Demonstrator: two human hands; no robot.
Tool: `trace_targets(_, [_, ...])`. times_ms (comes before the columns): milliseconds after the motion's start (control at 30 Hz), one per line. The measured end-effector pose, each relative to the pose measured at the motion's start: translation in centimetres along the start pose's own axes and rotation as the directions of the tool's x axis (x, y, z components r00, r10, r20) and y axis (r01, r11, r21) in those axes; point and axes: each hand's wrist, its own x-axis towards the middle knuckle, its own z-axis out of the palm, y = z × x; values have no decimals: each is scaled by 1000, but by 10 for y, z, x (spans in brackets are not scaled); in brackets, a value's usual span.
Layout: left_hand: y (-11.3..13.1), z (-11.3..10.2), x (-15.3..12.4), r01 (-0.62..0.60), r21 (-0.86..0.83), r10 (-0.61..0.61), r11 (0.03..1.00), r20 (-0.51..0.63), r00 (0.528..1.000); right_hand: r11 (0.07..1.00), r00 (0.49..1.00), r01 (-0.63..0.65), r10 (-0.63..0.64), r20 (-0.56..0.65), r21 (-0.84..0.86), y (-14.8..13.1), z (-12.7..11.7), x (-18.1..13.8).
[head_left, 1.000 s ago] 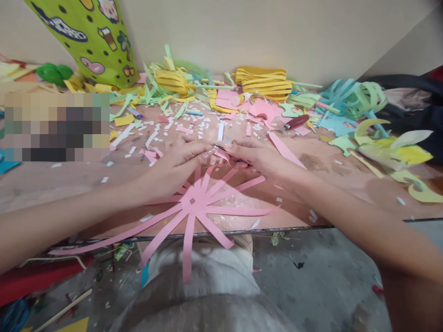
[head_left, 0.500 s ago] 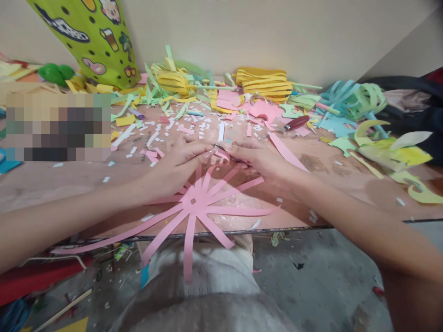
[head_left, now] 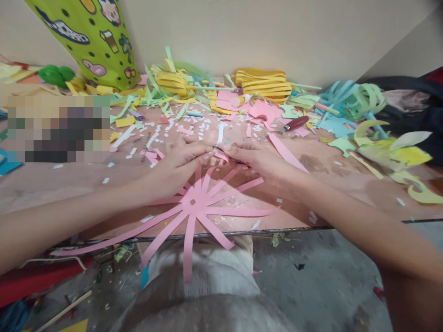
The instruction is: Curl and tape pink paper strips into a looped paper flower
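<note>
Pink paper starburst point(head_left: 194, 203), one piece, held by left hand point(head_left: 180, 161), touching right hand point(head_left: 258, 157).

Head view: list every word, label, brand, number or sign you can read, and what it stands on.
No readable text anywhere.
The green bag carries only cartoon pictures, no letters I can make out.
The pixelated patch at left is blurred beyond reading.
The pink paper cut-out and the paper scraps on the table are blank.
</note>
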Motion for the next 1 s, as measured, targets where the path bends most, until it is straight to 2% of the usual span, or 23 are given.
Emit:
trace_targets(200, [2, -1, -1, 24, 0, -24, 1000, 28, 999, 999, 1000, -19, 18, -8, -26, 2, -2, 2])
trace_targets(300, [0, 0, -1, 3, -9, -3, 1000, 21, 1000, 999, 1000, 4, -2, 27, -41, 2, -3, 2])
trace_targets(500, [-7, -2, 3, 21, 25, -20, 999, -44, 999, 990, 985, 131, -124, 121, -50, -3, -7, 4])
trace_targets(600, [-7, -7, 5, -36, 70, 38, 997, -38, 999, 970, 973, 226, -221, 65, -86, -5, -14, 9])
trace_targets(667, [-7, -11, 7, -100, 91, 102, 991, -18, 995, 935, 940, 334, -339, -26, -120, -6, -21, 12])
trace_targets(767, [-9, -15, 8, -203, 118, 200, 972, 35, 979, 864, 847, 484, -503, -174, -141, -9, -30, 16])
trace_targets(833, [-11, -16, 9, -266, 127, 258, 956, 77, 963, 820, 793, 531, -570, -215, -213, -11, -34, 17])
trace_targets(900, [-12, -17, 10, -315, 134, 303, 939, 107, 947, 791, 800, 519, -583, -140, -324, -11, -37, 18])
trace_targets(967, [-12, -18, 10, -333, 147, 322, 932, 92, 942, 773, 843, 483, -538, -20, -412, -7, -39, 20])
trace_targets(1000, [-13, -18, 10, -325, 158, 317, 933, 71, 946, 768, 854, 469, -520, 3, -435, -4, -39, 21])
